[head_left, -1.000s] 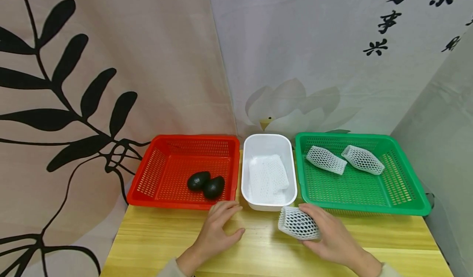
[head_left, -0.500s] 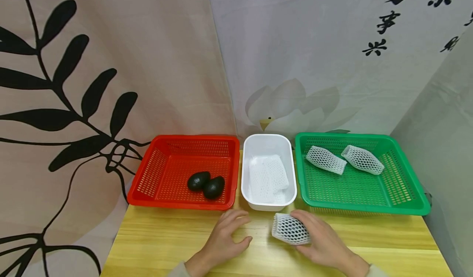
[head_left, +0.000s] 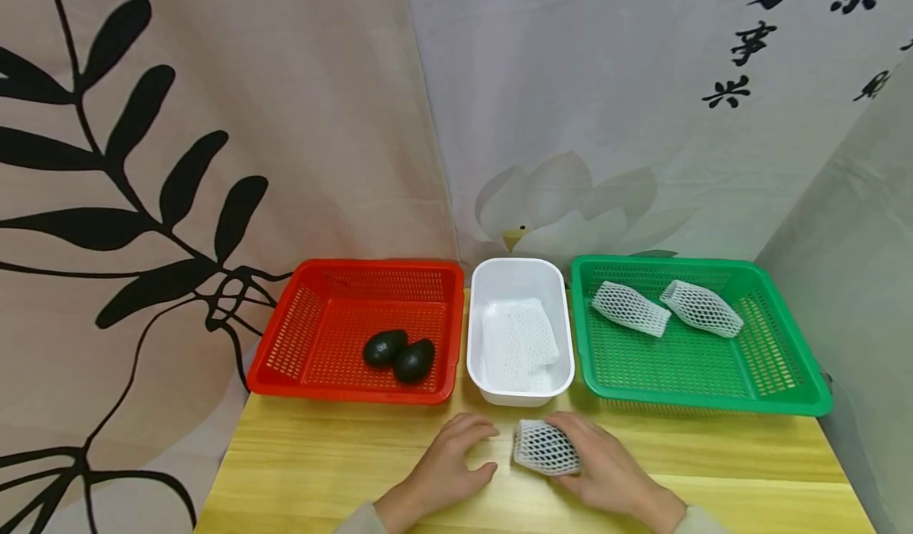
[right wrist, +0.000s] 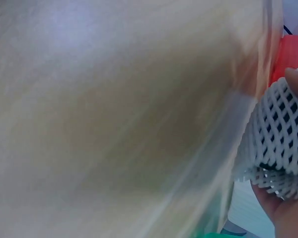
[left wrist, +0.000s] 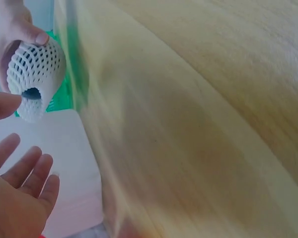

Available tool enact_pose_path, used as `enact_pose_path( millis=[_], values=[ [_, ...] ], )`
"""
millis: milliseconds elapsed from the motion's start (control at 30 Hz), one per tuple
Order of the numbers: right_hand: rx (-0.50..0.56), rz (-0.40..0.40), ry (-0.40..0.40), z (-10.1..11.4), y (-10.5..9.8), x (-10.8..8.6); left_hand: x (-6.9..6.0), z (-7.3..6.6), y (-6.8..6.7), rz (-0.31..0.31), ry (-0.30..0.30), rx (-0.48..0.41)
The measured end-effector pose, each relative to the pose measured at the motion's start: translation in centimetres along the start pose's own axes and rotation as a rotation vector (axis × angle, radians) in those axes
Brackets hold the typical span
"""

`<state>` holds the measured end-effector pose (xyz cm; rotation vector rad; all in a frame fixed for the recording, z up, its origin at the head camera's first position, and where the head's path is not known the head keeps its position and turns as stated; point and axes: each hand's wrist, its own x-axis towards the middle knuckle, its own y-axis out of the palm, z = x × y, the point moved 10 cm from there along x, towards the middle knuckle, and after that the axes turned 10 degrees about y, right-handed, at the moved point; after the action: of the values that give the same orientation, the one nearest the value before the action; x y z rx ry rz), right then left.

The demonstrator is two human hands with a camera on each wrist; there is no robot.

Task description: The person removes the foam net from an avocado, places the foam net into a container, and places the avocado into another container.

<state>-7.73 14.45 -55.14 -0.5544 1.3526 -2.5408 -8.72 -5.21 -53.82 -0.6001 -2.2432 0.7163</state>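
My right hand (head_left: 606, 467) grips a white foam net sleeve (head_left: 545, 447) around its side, above the front middle of the table. A dark thing, probably an avocado, shows through the mesh and inside the mouth of the sleeve (left wrist: 39, 62) in the left wrist view. In the right wrist view, the same foam net (right wrist: 278, 134) has dark patches behind its holes. My left hand (head_left: 451, 468) faces it from the left with fingers spread and slightly bent, holding nothing and apart from the net. Two dark avocados (head_left: 385, 348) lie in the red basket (head_left: 349, 395).
Behind my hands a white tub (head_left: 485, 280) contains flat white foam nets (head_left: 517, 332). To its right stands a green basket (head_left: 713, 399) with two netted pieces (head_left: 630, 309) inside. All three containers line the back of the wooden table (head_left: 299, 463), against a printed curtain.
My right hand has brought the netted piece left and a little nearer to me. My left hand has shifted right and nearer, so the two hands are closer together.
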Motion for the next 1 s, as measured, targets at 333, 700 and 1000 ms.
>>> enact_pose_path(
  millis=[333, 700, 1000],
  values=[
    [0.01, 0.05, 0.029, -0.6, 1.5, -0.3, 0.2, 0.8, 1.8, 0.084, -0.072, -0.008],
    [0.046, 0.106, 0.121, -1.8, 1.2, -0.8, 0.8, 1.7, 2.7, 0.106, -0.141, -0.002],
    [0.072, 0.043, 0.112, -2.3, 0.3, -1.4, 0.8, 2.5, 3.3, 0.079, -0.237, -0.07]
  ],
)
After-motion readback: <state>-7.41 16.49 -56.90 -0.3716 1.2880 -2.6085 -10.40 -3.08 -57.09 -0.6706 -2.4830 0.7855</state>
